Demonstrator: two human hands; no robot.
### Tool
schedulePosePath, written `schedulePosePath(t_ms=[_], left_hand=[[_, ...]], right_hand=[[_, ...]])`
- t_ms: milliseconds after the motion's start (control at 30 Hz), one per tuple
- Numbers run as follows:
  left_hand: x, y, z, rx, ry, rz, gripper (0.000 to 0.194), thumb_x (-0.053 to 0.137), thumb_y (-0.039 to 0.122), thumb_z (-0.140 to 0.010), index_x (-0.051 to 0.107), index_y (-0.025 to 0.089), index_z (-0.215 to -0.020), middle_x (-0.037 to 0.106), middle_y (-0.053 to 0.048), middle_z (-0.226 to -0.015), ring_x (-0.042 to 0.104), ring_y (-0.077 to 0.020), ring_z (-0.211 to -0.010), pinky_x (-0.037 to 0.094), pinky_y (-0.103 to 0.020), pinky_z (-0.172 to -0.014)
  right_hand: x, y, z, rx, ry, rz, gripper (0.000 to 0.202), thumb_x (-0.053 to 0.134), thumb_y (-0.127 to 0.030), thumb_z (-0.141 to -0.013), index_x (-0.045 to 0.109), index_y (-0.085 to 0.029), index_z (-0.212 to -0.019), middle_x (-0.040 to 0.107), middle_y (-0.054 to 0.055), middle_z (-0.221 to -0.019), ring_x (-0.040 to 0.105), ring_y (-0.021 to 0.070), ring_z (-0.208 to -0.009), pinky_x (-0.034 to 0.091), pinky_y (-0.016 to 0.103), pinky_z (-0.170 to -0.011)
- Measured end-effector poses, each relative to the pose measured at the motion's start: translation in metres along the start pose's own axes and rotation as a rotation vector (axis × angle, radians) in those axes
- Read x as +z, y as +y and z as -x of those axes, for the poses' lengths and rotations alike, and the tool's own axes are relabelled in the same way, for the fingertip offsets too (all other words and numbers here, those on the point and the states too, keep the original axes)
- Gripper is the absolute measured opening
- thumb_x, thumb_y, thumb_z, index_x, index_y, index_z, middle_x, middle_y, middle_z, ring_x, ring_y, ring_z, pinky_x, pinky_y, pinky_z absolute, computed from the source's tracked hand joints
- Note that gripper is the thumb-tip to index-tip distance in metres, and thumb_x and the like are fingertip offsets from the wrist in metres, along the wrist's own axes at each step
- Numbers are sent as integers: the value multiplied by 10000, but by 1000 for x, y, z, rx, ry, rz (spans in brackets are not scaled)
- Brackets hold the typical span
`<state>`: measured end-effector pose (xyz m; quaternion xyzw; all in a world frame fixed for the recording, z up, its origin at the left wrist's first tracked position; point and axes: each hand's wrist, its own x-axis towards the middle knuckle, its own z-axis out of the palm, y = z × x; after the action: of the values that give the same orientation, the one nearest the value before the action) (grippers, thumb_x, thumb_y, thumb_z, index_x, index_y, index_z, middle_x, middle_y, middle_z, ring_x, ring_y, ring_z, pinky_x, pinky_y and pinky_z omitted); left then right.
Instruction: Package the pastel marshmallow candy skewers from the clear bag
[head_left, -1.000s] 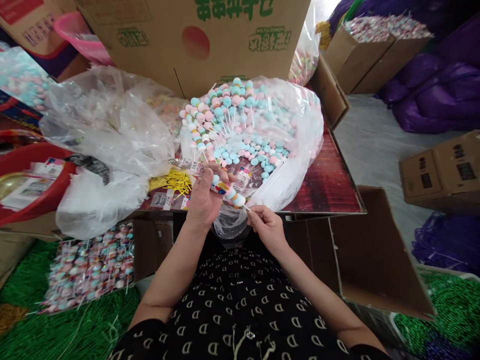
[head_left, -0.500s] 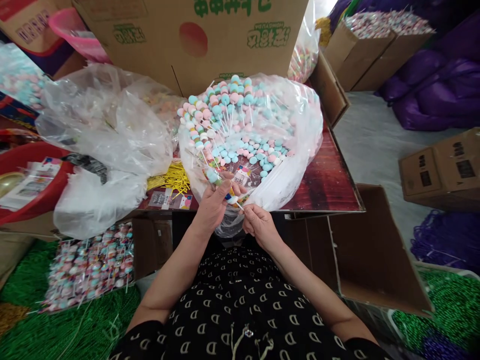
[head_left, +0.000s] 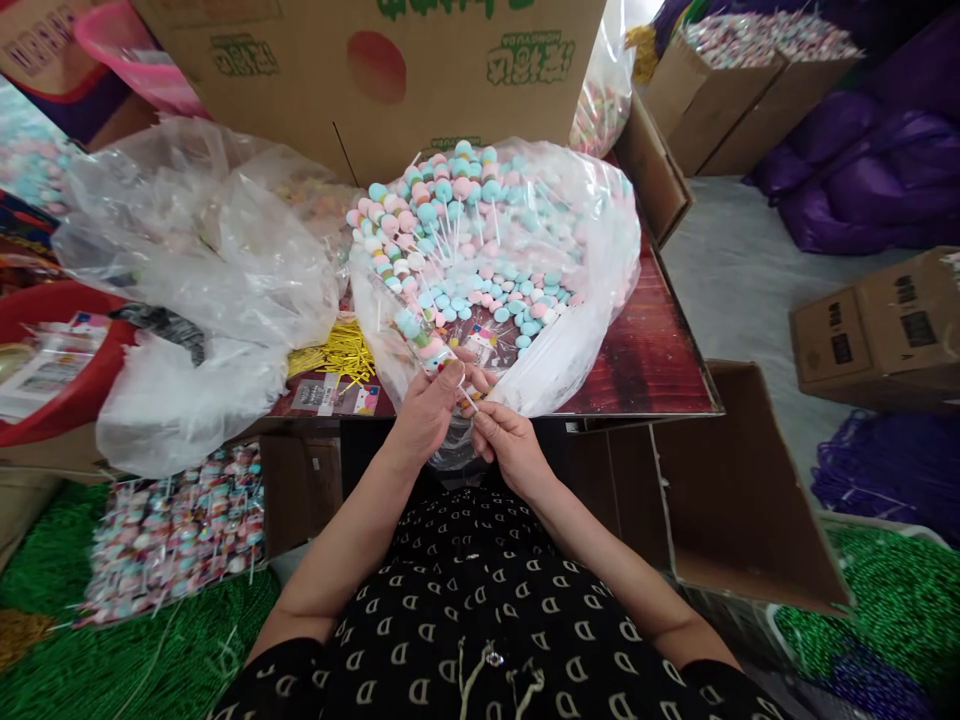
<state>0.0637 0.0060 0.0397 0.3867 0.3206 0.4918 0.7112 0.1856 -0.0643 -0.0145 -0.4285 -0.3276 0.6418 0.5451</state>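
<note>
A candy skewer (head_left: pixel 429 345) of pastel blue and pink pieces points up and to the left, with what looks like a clear wrapper around it. My left hand (head_left: pixel 429 408) is closed around its lower part. The fingertips of my right hand (head_left: pixel 504 438) pinch the lower end of its white stick (head_left: pixel 467 394). Just beyond my hands lies a large clear plastic bag (head_left: pixel 562 365), spread open on the table. On it are loose blue and pink candies (head_left: pixel 534 308) and a heap of threaded skewers (head_left: pixel 442 190). My fingers hide some of the held skewer.
Yellow twist ties (head_left: pixel 346 352) and printed clear wrappers (head_left: pixel 330 395) lie left of the bag. A big carton (head_left: pixel 450 90) stands behind. The dark red table (head_left: pixel 660 350) ends at the right, above an open box (head_left: pixel 742 490). Wrapped skewers (head_left: pixel 180 530) fill a box at lower left.
The skewer has shifted up and to the left, and more of its white stick shows between my hands. The view has moved slightly.
</note>
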Motion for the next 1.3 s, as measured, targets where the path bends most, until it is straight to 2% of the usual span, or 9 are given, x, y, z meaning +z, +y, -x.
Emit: schedulePosePath(t_ms=[167,233,333,467,667,867,1033,1167,1300], left_hand=[[-13,21,-3,97,-48,34,777,881,733,-623,692,261,-1211,779,-96,-1124,692,-316,-1238,576,-418,-992],[-16,30,-9,142,-13,58,730,820,764,-688,696,266,-1208,781,-82,-1065,709,-300,-1200,595,-407,-949],[-16,31,-16,137,50,40,502,810,614,-812,707,237,-1126,733,-25,-832,763,-241,-1008,612,-340,-816],[-12,17,-15,90,117,31,331,808,493,-859,693,212,-991,653,21,-718,747,-159,-776,551,-248,-620],[-1,-7,-1,-8,113,71,404,793,575,-852,655,220,-987,649,17,-728,739,-163,-798,473,-218,-509],[-3,-32,12,-100,95,31,510,871,632,-728,705,218,-977,730,-11,-817,734,-171,-810,574,-257,-645],[-17,-23,10,18,61,-207,472,868,576,-757,689,241,-1037,741,3,-932,690,-142,-849,556,-269,-808],[-21,-12,10,115,90,-614,339,697,510,-928,622,216,-779,656,13,-735,600,-144,-716,467,-282,-738],[-17,-6,14,246,101,-854,354,666,377,-930,521,232,-641,513,17,-592,449,-161,-606,339,-311,-649]], right_hand=[[-2,4,1,-1,-89,-57,418,758,-592,-854,718,-194,-975,421,-126,-446,357,62,-391,375,227,-483],[-4,6,3,13,-113,-41,429,743,-604,-865,714,-190,-978,389,-135,-435,333,59,-378,373,227,-474],[-6,8,4,28,-96,22,461,714,-632,-879,713,-183,-984,365,-138,-427,310,61,-366,341,226,-444],[-6,6,3,24,-30,97,505,699,-683,-865,702,-189,-965,361,-134,-422,306,67,-365,305,231,-421],[4,4,-1,14,-19,73,514,709,-720,-844,676,-218,-947,348,-132,-431,309,73,-374,284,241,-415],[10,4,-11,-56,16,18,449,675,-684,-906,650,-236,-916,366,-122,-463,316,74,-387,300,240,-420],[3,3,-11,-104,34,65,438,668,-666,-918,653,-229,-948,380,-123,-476,343,77,-403,330,237,-449],[2,2,-8,-126,40,131,446,637,-670,-935,668,-227,-961,381,-116,-472,352,86,-405,334,248,-451],[2,-6,-6,-251,116,396,470,542,-620,-1007,686,-236,-1237,470,-77,-528,438,129,-457,410,291,-507]])
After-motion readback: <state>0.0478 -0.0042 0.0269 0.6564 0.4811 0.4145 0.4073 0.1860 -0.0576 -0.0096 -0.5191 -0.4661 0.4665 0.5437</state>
